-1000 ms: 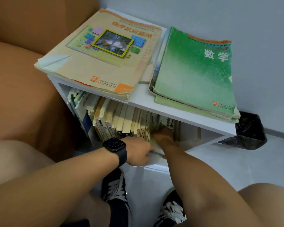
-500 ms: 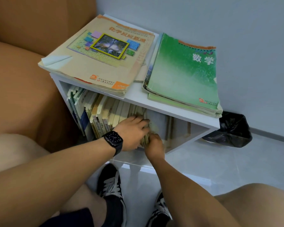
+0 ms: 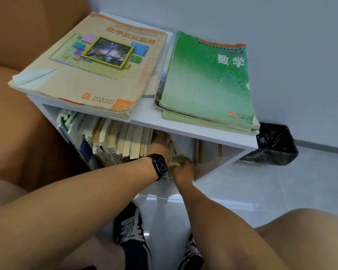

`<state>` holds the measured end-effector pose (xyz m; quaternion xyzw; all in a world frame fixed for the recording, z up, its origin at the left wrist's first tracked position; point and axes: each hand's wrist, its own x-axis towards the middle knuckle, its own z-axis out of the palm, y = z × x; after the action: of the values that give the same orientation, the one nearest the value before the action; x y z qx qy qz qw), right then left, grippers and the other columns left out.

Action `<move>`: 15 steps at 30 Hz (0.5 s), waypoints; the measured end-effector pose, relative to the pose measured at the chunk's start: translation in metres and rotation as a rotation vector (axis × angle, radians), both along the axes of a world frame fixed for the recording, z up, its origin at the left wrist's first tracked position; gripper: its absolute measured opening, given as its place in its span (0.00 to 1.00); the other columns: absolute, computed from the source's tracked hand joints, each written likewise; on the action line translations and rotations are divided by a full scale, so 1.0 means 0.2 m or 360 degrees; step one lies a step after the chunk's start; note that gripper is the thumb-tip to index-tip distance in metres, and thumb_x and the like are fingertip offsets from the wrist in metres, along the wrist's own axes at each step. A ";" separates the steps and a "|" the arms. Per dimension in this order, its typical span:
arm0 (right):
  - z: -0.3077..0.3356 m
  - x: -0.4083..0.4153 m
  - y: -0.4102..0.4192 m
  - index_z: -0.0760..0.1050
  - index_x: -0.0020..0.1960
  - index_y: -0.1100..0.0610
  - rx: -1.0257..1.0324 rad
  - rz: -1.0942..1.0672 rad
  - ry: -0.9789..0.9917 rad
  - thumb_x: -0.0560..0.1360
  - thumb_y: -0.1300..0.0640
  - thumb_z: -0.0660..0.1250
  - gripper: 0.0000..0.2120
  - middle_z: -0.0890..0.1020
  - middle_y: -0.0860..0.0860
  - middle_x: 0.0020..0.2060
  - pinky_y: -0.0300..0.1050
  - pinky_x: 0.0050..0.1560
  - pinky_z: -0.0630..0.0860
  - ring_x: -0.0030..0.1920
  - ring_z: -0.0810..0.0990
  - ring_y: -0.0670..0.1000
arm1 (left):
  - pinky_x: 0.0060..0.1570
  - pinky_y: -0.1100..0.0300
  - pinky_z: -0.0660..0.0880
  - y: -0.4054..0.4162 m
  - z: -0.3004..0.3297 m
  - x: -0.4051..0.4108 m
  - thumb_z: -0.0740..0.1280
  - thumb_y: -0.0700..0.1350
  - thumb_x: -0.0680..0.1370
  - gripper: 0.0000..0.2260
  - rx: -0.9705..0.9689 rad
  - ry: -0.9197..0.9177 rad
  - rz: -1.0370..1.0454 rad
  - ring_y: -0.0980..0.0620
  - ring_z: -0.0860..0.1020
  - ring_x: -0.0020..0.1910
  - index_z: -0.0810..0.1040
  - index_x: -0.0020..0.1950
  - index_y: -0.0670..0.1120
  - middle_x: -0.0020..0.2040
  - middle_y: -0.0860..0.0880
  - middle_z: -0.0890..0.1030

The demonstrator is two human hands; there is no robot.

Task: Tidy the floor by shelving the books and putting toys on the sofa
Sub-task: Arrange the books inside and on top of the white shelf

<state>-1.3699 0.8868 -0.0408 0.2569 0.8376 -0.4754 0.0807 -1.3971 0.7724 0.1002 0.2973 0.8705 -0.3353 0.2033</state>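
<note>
Inside the white shelf point(image 3: 183, 131), beside leaning yellowed books point(image 3: 123, 143), both hands met: left hand point(image 3: 160, 145) fingers flat against the row, right hand point(image 3: 183, 168) fingers clamped on a worn cream paperback point(image 3: 176, 152)

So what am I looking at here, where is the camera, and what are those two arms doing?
There is no machine: a person wears one camera on the head, looking down at their own hands. They crouch at a small white shelf unit beside a brown sofa. The left hand, with a watch on its wrist, reaches in against the row of upright books. The right hand grips a pale book going into the row. On top lie a beige textbook and a green one.
</note>
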 end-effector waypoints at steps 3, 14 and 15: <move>0.03 -0.06 0.00 0.74 0.65 0.54 -0.0468 -0.0437 -0.0032 0.75 0.69 0.63 0.21 0.81 0.51 0.56 0.45 0.56 0.77 0.57 0.79 0.54 | 0.77 0.49 0.53 -0.02 0.02 -0.02 0.59 0.46 0.84 0.24 0.0176 0.0060 -0.0053 0.41 0.53 0.79 0.61 0.79 0.42 0.80 0.45 0.57; 0.03 -0.29 -0.06 0.82 0.55 0.53 -0.0878 -0.0153 -0.0195 0.77 0.61 0.64 0.11 0.85 0.57 0.53 0.55 0.62 0.78 0.56 0.82 0.60 | 0.63 0.51 0.68 -0.20 0.08 0.01 0.64 0.47 0.77 0.19 0.0940 0.0079 0.0031 0.44 0.67 0.68 0.76 0.68 0.49 0.69 0.50 0.69; 0.08 -0.28 -0.08 0.82 0.52 0.55 -0.0925 -0.0115 -0.0193 0.78 0.64 0.63 0.10 0.85 0.59 0.52 0.55 0.62 0.78 0.55 0.81 0.60 | 0.63 0.51 0.68 -0.20 0.08 0.00 0.64 0.49 0.77 0.19 0.0946 0.0055 0.0052 0.45 0.67 0.68 0.76 0.68 0.50 0.68 0.51 0.70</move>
<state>-1.4261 0.8714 -0.0257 0.2807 0.6503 -0.6815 0.1837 -1.3965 0.7321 0.1164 0.3241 0.9385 -0.0674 0.0979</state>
